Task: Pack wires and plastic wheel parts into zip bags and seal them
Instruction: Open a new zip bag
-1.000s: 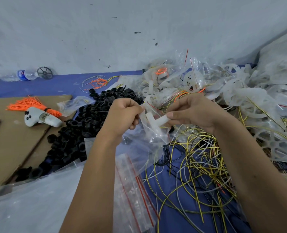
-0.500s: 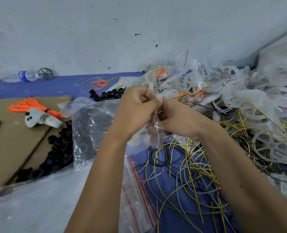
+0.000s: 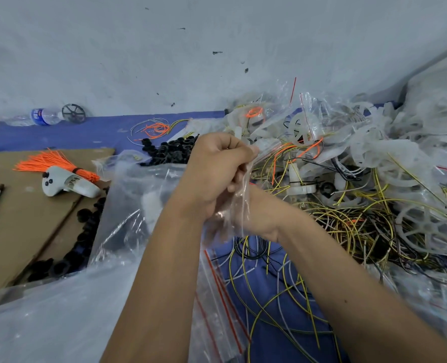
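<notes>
Pale scuffed wall (image 3: 217, 48) behind the grip, blue cloth surface (image 3: 269, 336) beneath, brown cardboard (image 3: 20, 218) far left of it, tangled wires (image 3: 348, 226) just right, left hand (image 3: 214, 171) curled pinching zip bag (image 3: 239, 205), right hand (image 3: 256, 216) mostly hidden behind it, hold unclear.

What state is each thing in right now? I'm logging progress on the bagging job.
zip bag: held up, crumpled between both hands; whether sealed cannot be told.
left hand: fingers curled, gripping the bag's top.
right hand: mostly hidden behind the bag, holding it.
water bottle: lying on its side.
empty zip bags: lying flat.
orange wire bundle: tied.
</notes>
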